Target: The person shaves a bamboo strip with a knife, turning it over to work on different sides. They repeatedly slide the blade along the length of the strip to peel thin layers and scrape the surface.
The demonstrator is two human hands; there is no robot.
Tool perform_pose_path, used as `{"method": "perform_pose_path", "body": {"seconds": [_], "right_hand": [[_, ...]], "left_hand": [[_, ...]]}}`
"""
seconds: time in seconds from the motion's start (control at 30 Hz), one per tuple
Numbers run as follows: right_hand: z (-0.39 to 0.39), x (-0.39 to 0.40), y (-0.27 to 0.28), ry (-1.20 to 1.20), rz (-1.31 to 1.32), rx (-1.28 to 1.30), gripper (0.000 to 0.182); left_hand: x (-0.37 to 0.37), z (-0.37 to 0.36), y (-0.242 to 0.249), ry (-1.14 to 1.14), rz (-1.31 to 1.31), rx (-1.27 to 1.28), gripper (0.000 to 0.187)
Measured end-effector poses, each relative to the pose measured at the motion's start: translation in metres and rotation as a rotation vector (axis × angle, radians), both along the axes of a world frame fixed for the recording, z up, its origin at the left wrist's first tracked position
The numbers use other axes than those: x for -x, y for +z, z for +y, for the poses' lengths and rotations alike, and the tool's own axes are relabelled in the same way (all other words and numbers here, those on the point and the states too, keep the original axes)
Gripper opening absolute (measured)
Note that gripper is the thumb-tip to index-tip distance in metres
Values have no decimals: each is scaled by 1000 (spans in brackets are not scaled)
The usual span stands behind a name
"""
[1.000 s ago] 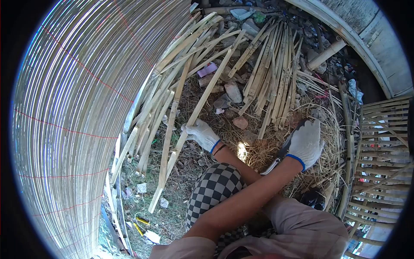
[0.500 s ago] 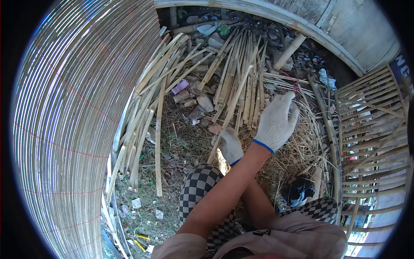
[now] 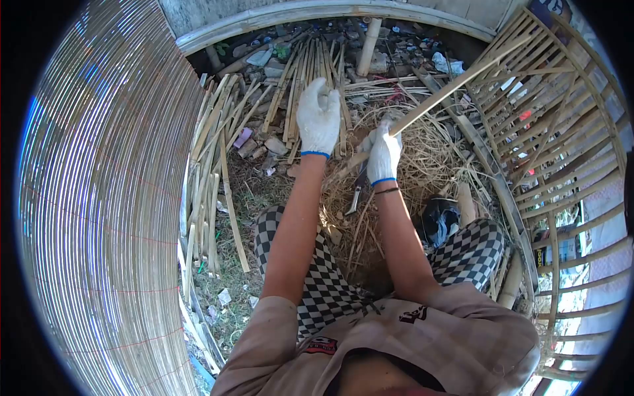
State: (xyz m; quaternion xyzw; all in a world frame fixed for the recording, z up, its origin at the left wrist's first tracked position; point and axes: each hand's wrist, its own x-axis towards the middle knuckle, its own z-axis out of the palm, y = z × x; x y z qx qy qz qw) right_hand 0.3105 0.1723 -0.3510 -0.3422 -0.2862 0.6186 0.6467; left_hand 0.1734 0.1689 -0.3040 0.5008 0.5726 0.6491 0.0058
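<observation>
My left hand, in a white glove with a blue cuff, is raised in front of a bundle of split bamboo strips. Its thumb and fingers are apart, with nothing visible between them. To its right, my gloved right hand grips a long bamboo strip, which slants to the upper right across a slatted bamboo frame. A knife-like tool with a shiny blade hangs down beside that hand; whether the fingers also hold it is hard to tell. Pale shavings lie beneath and around the right hand.
More bamboo strips lie at the left, beside a large slatted blind. A slatted bamboo frame stands at the right. A black bag sits near my right knee. Rubble and a bamboo post are farther back.
My crossed arms have uncrossed: the left hand moved left, the right hand moved right. The gripped strip now points to the upper right, and the knife-like tool shows. The view has shifted too.
</observation>
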Motion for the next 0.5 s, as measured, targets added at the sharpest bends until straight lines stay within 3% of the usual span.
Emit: {"method": "perform_pose_path", "body": {"seconds": [0.13,0.27,0.33,0.37,0.4,0.47,0.5], "right_hand": [[20,-59,64,29,-239,-247,14],[31,-89,75,-19,-698,-412,22],[39,-93,67,-77,-931,-552,23],[30,-95,76,17,-991,-477,24],[31,-91,70,-55,-1013,-632,27],[34,-80,65,87,-942,-565,25],[30,-75,72,87,-935,-617,26]], "left_hand": [[-1,-14,-4,-44,-65,-1,46],[5,-22,20,-158,-110,-94,54],[11,-12,63,-290,-160,-162,55],[7,-12,95,-378,-142,-177,56],[4,-14,128,-464,-124,-190,58],[11,3,186,-723,-184,-298,59],[-7,-2,229,-658,-413,-286,38]]}}
